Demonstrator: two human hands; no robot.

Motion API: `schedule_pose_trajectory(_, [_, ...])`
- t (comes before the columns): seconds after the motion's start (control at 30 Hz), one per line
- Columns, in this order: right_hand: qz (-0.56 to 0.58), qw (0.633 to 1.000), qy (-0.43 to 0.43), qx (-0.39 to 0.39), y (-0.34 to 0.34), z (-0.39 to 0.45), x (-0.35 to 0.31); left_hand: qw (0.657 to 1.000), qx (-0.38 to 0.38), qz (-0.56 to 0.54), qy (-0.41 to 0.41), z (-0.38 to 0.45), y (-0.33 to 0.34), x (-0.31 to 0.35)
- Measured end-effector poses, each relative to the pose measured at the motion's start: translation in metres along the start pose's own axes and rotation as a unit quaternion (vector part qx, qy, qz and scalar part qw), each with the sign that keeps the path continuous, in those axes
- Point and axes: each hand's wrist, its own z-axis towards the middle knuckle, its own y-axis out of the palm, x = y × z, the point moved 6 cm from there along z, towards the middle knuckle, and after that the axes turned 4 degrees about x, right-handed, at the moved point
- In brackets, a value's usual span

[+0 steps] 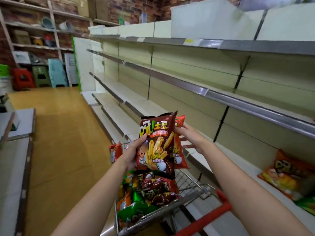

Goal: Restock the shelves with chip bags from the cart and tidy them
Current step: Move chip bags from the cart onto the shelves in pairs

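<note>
I hold a dark brown chip bag point(157, 147) upright above the cart, with a red chip bag point(179, 159) stacked behind it. My left hand point(133, 153) grips the brown bag's left edge. My right hand point(191, 138) holds the bags from the right, thumb on the front, fingers behind. Below them the wire cart point(189, 186) with a red handle point(208, 217) carries several green, orange and brown chip bags point(144, 193). An orange chip bag point(288, 174) and a green one point(306, 205) lie on the low shelf at the right.
Long cream shelves point(213, 92) with metal edges run along my right, bare except for the low shelf's right end. A wooden aisle floor point(64, 133) stretches ahead. White counters point(15, 150) stand at the left. Plastic stools point(40, 75) and stocked racks fill the far end.
</note>
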Motion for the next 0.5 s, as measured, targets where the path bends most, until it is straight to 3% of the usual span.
schedule_pose_trajectory(0.13, [0.008, 0.999, 0.044, 0.007, -0.035, -0.024, 0.038, 0.999, -0.029, 0.0, -0.016, 0.001, 0.044, -0.016])
schedule_pose_trajectory(0.5, [0.095, 0.969, 0.088, 0.208, -0.192, -0.18, 0.151, 0.978, -0.152, 0.098, -0.106, -0.044, 0.227, -0.12])
